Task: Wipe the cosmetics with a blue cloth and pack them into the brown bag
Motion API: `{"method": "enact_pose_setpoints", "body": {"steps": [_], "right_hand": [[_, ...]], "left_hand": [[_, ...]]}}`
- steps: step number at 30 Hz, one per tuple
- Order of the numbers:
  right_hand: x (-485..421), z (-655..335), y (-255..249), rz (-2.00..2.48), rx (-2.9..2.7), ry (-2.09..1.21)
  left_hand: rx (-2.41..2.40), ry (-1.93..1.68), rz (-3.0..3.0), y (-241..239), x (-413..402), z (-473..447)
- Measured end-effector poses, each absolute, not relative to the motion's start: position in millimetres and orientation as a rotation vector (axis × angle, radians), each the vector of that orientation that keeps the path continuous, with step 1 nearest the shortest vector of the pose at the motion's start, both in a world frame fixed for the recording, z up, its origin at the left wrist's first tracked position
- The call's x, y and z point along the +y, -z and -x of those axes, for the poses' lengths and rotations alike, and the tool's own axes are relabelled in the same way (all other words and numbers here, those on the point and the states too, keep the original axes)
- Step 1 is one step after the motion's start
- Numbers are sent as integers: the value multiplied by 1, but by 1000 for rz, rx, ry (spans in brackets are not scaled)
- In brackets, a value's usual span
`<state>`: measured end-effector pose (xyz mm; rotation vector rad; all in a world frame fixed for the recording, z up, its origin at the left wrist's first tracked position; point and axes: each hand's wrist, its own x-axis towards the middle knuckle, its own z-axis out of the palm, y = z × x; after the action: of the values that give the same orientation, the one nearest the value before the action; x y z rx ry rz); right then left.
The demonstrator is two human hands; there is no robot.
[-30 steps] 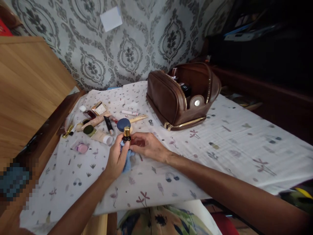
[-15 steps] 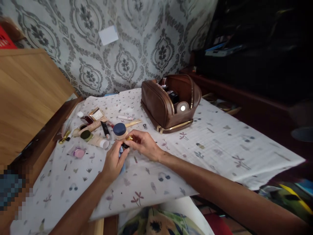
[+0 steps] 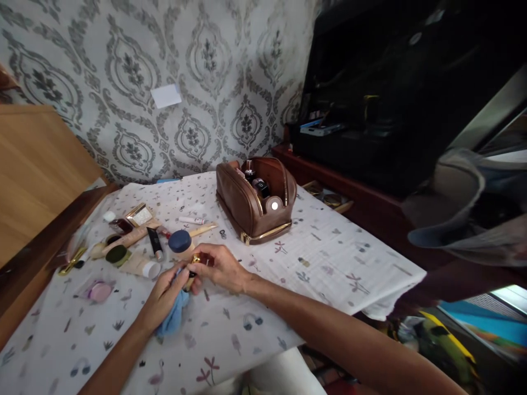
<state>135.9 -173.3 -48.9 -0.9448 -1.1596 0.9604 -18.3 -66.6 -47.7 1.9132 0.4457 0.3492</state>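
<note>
My right hand grips a small dark bottle with a gold cap, tilted on its side above the table. My left hand is closed on a blue cloth and presses it against the bottle's lower end. Both hands meet over a white printed tablecloth, just in front of a round jar with a dark blue lid.
Several cosmetics lie at the left: tubes, a gold compact, a pink puff. An open brown leather toiletry bag with bottles inside stands behind. A wooden panel is at the left, dark furniture at the right.
The bottle has tipped from upright onto its side between my hands. The view has swung right and pulled back, so the bag and cosmetics appear smaller and further left.
</note>
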Motion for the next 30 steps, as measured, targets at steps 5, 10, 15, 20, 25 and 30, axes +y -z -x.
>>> {"method": "enact_pose_setpoints", "body": {"steps": [5, 10, 15, 20, 25, 30], "right_hand": [[-175, -135, 47, 1034, -1141, -913], [-173, -135, 49, 1052, -1126, -910], [-176, -137, 46, 1218, -1213, -592], [-187, -141, 34, 1356, -1301, -489], [-204, -156, 17, 1449, -1284, -455], [-223, -176, 5, 1418, -1247, -441]], "left_hand": [[445, -439, -1939, 47, -70, 18], [504, -480, -2001, 50, -69, 18], [411, -554, -2207, 42, -68, 17], [436, -555, -2380, 22, -72, 7], [416, -514, -2436, -2, -84, -13], [314, -519, -2452, -21, -95, -41]]}}
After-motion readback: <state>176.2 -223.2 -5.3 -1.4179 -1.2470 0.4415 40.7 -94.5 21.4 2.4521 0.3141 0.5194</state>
